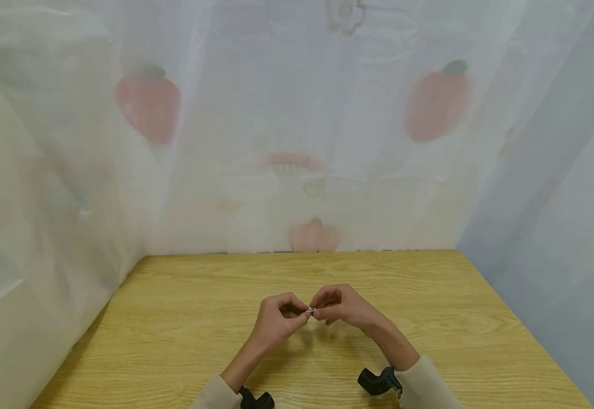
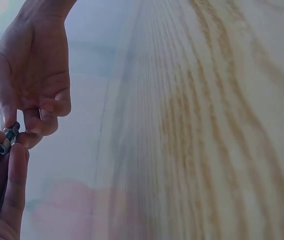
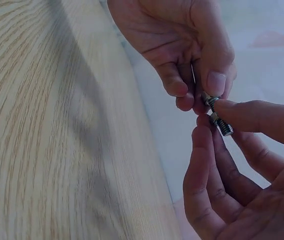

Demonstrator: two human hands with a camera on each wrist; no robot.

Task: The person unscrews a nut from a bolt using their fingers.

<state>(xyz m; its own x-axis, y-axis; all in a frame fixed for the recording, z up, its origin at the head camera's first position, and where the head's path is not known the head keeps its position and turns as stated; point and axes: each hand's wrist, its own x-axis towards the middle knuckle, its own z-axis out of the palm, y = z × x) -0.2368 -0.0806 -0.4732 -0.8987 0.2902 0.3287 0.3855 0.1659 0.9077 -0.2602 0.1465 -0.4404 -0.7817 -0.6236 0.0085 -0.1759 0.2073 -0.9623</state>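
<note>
Threaded metal bolt (image 3: 225, 128), pinched by left hand (image 1: 274, 321) and right hand (image 1: 349, 307) directly between them, seems small enough to slip and drop to the surface (image 1: 184, 307) below should either grip slacken.

A table (image 1: 184, 307) with a yellowish wood-grain top spreads wide toward its near edge, its far corners slightly rounded. Behind the far edge hangs a pale, translucent sheet (image 1: 363, 119), softly creased. Near the far left corner, higher up, it bears a red strawberry print (image 1: 149, 108); a second strawberry print (image 1: 437, 106) sits above the far right corner, and a fainter red fruit print (image 1: 314, 236) meets the middle of the far edge. Along the left edge, a cream sheet (image 1: 25, 187) wrinkles; along the right, a bluish-grey sheet (image 1: 557, 227) falls smoother. The light is soft and diffuse.
</note>
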